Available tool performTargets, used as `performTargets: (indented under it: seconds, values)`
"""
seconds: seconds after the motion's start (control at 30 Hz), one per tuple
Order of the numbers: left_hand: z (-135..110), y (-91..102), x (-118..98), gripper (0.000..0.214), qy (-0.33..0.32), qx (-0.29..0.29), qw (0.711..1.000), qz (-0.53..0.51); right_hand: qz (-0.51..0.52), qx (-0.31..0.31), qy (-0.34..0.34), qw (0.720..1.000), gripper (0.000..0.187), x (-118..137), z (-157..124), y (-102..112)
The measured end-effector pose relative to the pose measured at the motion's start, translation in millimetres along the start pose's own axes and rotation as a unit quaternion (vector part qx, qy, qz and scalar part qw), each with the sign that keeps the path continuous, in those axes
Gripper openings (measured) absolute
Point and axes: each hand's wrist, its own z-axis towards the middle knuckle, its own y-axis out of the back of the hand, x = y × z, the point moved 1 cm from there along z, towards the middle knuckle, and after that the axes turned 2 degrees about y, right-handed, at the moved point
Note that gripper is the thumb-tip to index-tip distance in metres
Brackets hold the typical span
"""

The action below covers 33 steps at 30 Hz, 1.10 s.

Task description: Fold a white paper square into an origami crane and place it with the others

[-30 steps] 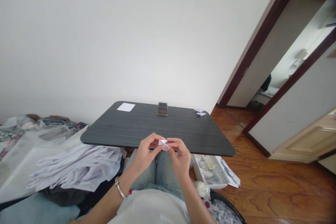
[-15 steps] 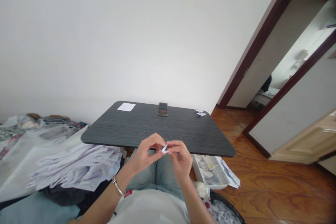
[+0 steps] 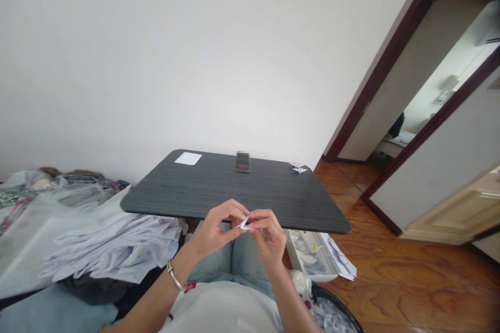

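Our left fingers (image 3: pixel 230 208) and right fingers (image 3: pixel 262 215) pinch part-folded paper (image 3: pixel 244 225); beyond them, finished-looking pieces (image 3: pixel 299 169) sit right, unfolded paper (image 3: pixel 188 158) left.

Slvr bangle (image 3: pixel 174 276), wht top (image 3: pixel 224 307), blu jeans (image 3: pixel 244 257).
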Motion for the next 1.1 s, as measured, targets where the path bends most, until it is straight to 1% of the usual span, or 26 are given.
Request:
performTargets:
  seconds: [0.17, 0.27, 0.37, 0.5, 0.63, 0.77, 0.87, 0.9, 0.97, 1.03, 1.1]
  values:
    - [-1.2, 0.8, 1.6, 0.006, 0.016, 0.010, 1.000, 0.010, 0.004, 0.005, 0.004, 1.000, 0.017, -0.6, 0.8, 0.3]
    - [-2.3, 1.6, 3.2, 0.007, 0.023, 0.012, 0.999, 0.033, -0.004, -0.001, 0.008, 1.000, 0.017, -0.9, 0.5, 0.4]
    - [-2.8, 2.1, 3.8, 0.011, 0.006, 0.004, 0.999, 0.052, -0.012, -0.013, 0.010, 1.000, 0.016, -0.5, 0.1, -0.2]
    - [-2.1, 1.8, 3.7, 0.015, -0.020, -0.005, 0.999, 0.049, -0.021, -0.027, 0.014, 0.999, 0.017, 0.3, -0.2, -1.1]
    - [-2.8, 0.8, 6.6, 0.011, -0.015, -0.039, 0.998, 0.042, -0.027, -0.032, 0.017, 0.999, 0.020, 2.1, -0.7, -0.8]
    - [-5.2, -1.1, 11.2, 0.017, 0.018, -0.094, 0.994, 0.060, -0.046, -0.043, 0.007, 0.998, 0.020, 3.9, -2.2, -0.9]
    - [-6.0, -2.6, 11.2, 0.017, 0.036, -0.124, 0.989, 0.075, -0.041, -0.053, 0.004, 0.998, 0.018, 4.5, -3.3, -2.2]
    - [-5.8, -3.0, 10.5, 0.017, 0.045, -0.133, 0.987, 0.076, -0.029, -0.057, -0.005, 0.998, 0.016, 4.7, -3.3, -2.7]
    - [-5.0, -3.5, 8.7, 0.016, 0.080, -0.143, 0.984, 0.068, 0.007, -0.058, -0.047, 0.997, 0.009, 4.9, -2.1, -3.7]
    - [-3.6, -4.3, 7.1, 0.015, 0.132, -0.144, 0.980, 0.045, 0.044, -0.038, -0.116, 0.991, 0.007, 5.2, 0.3, -4.7]
    - [-2.0, -5.8, 6.1, 0.015, 0.185, -0.138, 0.973, 0.004, 0.073, -0.008, -0.185, 0.980, 0.007, 5.1, 3.1, -5.5]
